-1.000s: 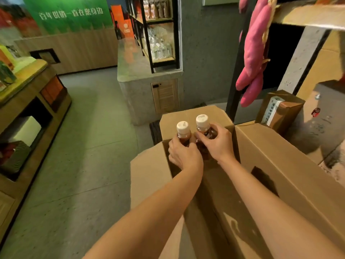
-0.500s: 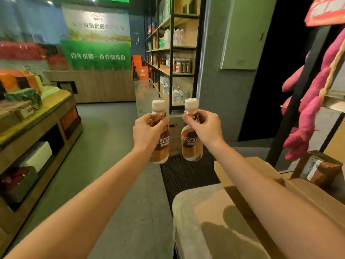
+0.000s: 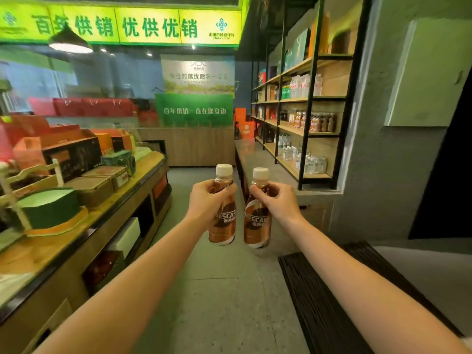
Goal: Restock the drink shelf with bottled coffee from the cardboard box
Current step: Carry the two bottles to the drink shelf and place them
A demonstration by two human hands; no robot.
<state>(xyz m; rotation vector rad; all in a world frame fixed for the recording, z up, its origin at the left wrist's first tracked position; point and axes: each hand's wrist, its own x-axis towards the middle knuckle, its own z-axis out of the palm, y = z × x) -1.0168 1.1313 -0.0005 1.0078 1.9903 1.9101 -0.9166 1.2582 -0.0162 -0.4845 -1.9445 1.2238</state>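
I hold two brown bottled coffees with white caps upright at chest height over the floor. My left hand (image 3: 205, 200) grips the neck of the left coffee bottle (image 3: 222, 221). My right hand (image 3: 277, 200) grips the neck of the right coffee bottle (image 3: 256, 223). The bottles hang side by side, almost touching. The drink shelf (image 3: 310, 135), black-framed with wooden boards, stands ahead on the right on a grey ledge. A row of similar brown bottles (image 3: 320, 122) sits on its middle board. The cardboard box is out of view.
A low wooden display counter (image 3: 84, 226) with boxes and tins runs along the left. A dark ribbed mat (image 3: 332, 290) lies on the floor at the lower right. A grey pillar (image 3: 383, 175) stands right of the shelf. The aisle floor (image 3: 212, 290) stretches ahead.
Both hands lifted the two bottles out of the cardboard box. My view swung up and left from the box toward the aisle and shelf, and the box dropped out of sight.
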